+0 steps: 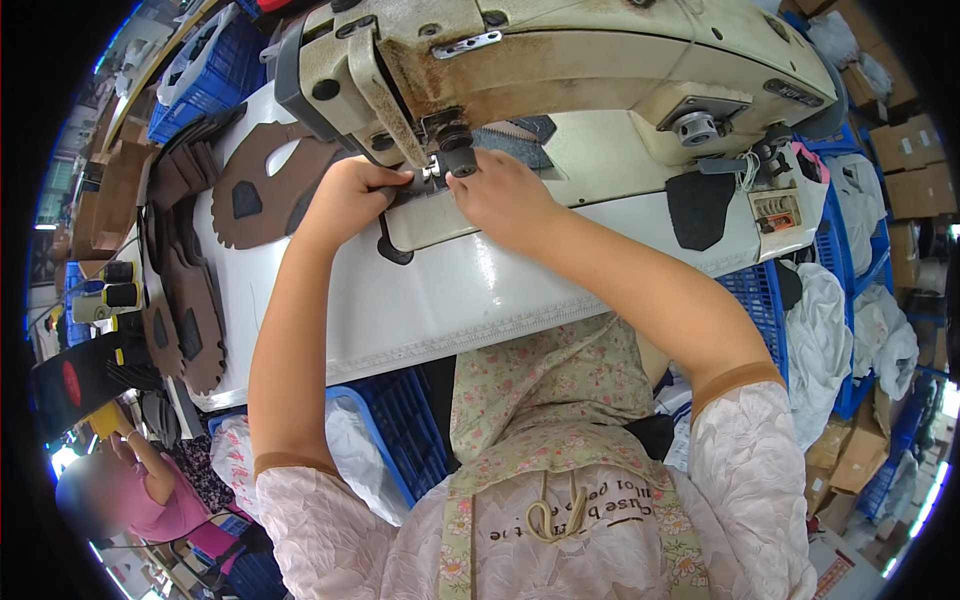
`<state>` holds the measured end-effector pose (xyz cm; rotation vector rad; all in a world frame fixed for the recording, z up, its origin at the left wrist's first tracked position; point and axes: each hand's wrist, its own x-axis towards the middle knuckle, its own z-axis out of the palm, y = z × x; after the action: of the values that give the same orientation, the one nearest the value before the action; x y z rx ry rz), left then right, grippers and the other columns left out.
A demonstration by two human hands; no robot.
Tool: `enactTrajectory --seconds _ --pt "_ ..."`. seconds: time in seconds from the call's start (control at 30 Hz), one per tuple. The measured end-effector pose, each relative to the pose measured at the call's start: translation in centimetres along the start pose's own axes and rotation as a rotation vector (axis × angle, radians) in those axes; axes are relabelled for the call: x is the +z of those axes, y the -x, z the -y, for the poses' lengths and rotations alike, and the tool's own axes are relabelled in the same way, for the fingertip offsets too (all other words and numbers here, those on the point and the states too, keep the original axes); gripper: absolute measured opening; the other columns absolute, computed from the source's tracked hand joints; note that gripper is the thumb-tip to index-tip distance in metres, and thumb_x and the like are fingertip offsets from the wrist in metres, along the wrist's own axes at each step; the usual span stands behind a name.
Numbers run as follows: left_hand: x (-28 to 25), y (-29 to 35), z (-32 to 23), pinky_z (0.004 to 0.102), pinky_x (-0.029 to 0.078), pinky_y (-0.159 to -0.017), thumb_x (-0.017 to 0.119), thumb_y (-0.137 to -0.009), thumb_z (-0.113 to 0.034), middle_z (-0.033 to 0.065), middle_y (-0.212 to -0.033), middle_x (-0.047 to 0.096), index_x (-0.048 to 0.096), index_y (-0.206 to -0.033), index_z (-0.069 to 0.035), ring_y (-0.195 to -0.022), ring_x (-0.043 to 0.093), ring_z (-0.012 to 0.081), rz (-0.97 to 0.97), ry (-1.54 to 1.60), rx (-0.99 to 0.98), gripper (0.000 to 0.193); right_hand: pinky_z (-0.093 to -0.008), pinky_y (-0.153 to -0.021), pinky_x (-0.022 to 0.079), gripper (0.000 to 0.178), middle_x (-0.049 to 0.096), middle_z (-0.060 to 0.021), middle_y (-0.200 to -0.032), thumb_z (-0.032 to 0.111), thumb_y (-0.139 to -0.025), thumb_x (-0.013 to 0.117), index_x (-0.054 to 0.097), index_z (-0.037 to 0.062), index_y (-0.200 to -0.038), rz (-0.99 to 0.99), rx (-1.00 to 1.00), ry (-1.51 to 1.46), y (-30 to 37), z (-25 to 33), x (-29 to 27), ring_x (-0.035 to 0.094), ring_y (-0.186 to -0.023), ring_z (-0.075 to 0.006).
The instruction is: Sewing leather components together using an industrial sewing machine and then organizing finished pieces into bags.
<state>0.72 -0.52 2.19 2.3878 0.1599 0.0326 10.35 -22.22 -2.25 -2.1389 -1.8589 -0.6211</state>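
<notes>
My left hand is beside the needle area of a sewing machine, its thumb and finger pinched on a dark piece of material. Close on the other side of the presser foot, my right hand has its fingers bent down on the same piece. The machine's head and my fingers hide most of that piece. Grey-black cut pieces, one with a toothed edge, lie on the machine bed behind my right hand. A brown piece with scalloped edges and a black patch lies left of my left hand.
More brown pieces are stacked along the table's left side. A black cut piece rests at the right, near a small parts tray. Blue crates stand below the table. A person in pink sits at lower left.
</notes>
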Motion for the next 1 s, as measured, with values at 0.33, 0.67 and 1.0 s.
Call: enactTrajectory --seconds 0.33,0.67,1.0 --pt "0.3 0.0 0.1 0.0319 0.050 -0.076 0.061 -0.072 0.006 0.0186 -0.090 0.069 0.073 -0.105 -0.002 -0.081 0.067 0.0285 -0.020 -0.050 0.061 0.036 -0.0423 -0.081 0.051 0.019 0.063 -0.0117 -0.081 0.013 -0.093 0.056 0.066 -0.0026 -0.094 -0.033 0.016 -0.017 -0.5 -0.1 0.0 0.059 -0.093 -0.0304" --pt "0.3 -0.6 0.5 0.0343 0.050 -0.074 0.062 -0.077 0.001 0.0201 -0.089 0.068 0.073 -0.106 -0.006 -0.078 0.066 0.0333 -0.050 -0.227 0.184 0.031 -0.0332 -0.077 0.046 0.007 0.061 -0.0056 -0.086 0.013 -0.073 0.064 0.069 0.0077 -0.071 -0.103 0.014 0.110 -1.0 -0.3 0.7 0.056 -0.091 -0.0218" --pt "0.5 -1.0 1.2 0.0358 0.051 -0.075 0.062 -0.079 -0.002 0.0186 -0.093 0.069 0.073 -0.110 -0.012 -0.081 0.066 0.0324 -0.063 -0.284 0.138 0.035 -0.0422 -0.077 0.048 0.014 0.059 -0.0127 -0.088 0.017 -0.085 0.060 0.062 0.0057 -0.092 -0.143 0.088 -0.063 -1.1 -0.7 1.7 0.058 -0.088 -0.0319"
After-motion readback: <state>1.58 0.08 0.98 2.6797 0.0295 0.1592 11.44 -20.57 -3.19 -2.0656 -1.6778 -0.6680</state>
